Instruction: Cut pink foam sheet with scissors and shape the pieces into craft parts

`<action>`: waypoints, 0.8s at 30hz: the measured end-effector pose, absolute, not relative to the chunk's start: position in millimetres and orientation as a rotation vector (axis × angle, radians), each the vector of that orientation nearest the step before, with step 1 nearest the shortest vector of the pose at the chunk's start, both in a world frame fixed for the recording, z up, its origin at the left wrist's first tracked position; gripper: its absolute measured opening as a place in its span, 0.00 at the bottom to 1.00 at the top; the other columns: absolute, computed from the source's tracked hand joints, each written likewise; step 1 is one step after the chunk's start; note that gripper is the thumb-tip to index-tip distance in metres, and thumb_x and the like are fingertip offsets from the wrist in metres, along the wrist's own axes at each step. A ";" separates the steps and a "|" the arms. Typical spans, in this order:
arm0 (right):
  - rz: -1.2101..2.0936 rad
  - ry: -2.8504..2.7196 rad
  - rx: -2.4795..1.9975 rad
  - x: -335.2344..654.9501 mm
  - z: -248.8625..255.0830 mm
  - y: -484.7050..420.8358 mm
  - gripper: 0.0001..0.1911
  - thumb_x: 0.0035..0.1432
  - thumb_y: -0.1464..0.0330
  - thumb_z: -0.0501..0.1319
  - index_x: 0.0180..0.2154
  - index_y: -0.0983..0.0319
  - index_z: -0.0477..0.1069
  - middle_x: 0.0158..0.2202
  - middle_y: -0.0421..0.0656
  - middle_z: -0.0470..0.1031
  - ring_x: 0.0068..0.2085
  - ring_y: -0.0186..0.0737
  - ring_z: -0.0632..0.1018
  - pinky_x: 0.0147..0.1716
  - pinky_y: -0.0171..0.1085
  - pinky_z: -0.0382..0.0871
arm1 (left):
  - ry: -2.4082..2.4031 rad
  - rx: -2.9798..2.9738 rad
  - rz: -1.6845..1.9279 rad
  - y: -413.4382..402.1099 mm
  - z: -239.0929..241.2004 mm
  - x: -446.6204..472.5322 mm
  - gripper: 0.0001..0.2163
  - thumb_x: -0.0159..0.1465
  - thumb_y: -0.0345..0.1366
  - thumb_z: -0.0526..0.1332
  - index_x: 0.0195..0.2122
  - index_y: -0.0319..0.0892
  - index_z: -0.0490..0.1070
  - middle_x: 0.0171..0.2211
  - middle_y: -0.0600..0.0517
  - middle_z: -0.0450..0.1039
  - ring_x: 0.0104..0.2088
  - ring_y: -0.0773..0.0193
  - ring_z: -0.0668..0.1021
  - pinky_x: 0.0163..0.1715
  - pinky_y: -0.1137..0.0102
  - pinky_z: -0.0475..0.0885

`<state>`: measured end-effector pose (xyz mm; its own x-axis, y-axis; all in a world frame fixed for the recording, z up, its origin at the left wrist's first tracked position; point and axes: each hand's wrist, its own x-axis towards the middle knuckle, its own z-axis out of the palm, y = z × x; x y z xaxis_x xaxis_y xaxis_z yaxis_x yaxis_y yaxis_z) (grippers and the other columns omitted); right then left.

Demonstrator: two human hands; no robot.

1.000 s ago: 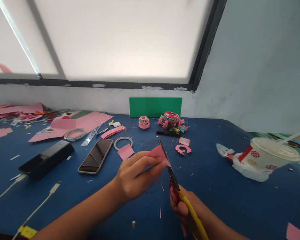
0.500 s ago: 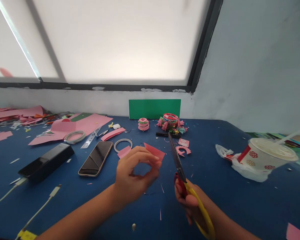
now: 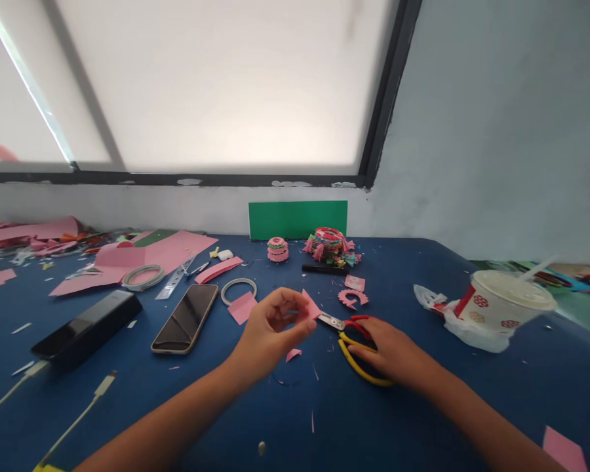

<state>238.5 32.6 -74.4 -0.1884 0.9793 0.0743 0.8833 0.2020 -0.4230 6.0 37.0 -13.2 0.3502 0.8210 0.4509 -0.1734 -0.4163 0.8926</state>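
Note:
My left hand (image 3: 278, 328) pinches a small piece of pink paper (image 3: 311, 305) between thumb and fingertips, above the blue table. From the right, my right hand (image 3: 386, 347) grips scissors (image 3: 344, 333) by their red and yellow handles. Their blades point left, and the tips are right at the paper's lower edge; whether they touch it I cannot tell. Just below lies a small pink offcut (image 3: 294, 354). Another pink square (image 3: 242, 307) rests partly over a roll of tape (image 3: 238, 290), left of my left hand.
A phone (image 3: 185, 318) and a black power bank (image 3: 86, 326) with a cable lie left. Behind stand a small pink paper stack (image 3: 278, 250), a colourful paper piece (image 3: 329, 243) and a black pen (image 3: 324, 269). A lidded cup (image 3: 506, 301) stands right; pink sheets (image 3: 177, 246) lie back left.
The scissors have swung from pointing away to pointing left, with their blades now at the paper. The paper in my left hand has turned and looks smaller. A pink offcut now shows below it.

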 end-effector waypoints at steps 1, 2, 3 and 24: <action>0.426 -2.151 -1.709 237.9 -72.1 32.3 0.23 0.54 0.57 0.57 0.47 0.64 0.68 0.46 0.52 0.71 0.47 0.51 0.70 0.47 0.44 0.60 | 0.586 1.582 1.200 37.3 -14.3 6.7 0.09 0.52 0.32 0.66 0.32 0.39 0.67 0.28 0.53 0.70 0.28 0.70 0.73 0.28 0.75 0.71; 0.448 -2.131 -1.663 236.3 -68.2 31.1 0.21 0.55 0.55 0.56 0.44 0.63 0.70 0.43 0.51 0.71 0.46 0.50 0.70 0.46 0.44 0.61 | 0.574 1.546 1.146 37.2 -15.7 7.6 0.10 0.51 0.32 0.67 0.32 0.39 0.67 0.29 0.52 0.70 0.28 0.70 0.74 0.28 0.75 0.71; 0.494 -2.098 -1.606 233.8 -63.5 29.3 0.20 0.56 0.54 0.55 0.41 0.62 0.71 0.41 0.49 0.71 0.44 0.49 0.70 0.45 0.43 0.61 | 0.555 1.519 1.092 36.8 -17.3 8.7 0.11 0.50 0.31 0.68 0.32 0.39 0.68 0.29 0.52 0.71 0.29 0.69 0.74 0.29 0.74 0.72; 1.343 -1.619 -1.061 198.1 -57.6 12.6 0.18 0.54 0.55 0.58 0.31 0.65 0.66 0.24 0.36 0.63 0.24 0.30 0.66 0.24 0.31 0.59 | 0.704 1.620 0.950 29.3 -37.0 18.8 0.09 0.62 0.36 0.56 0.43 0.41 0.66 0.42 0.48 0.69 0.36 0.66 0.75 0.35 0.72 0.71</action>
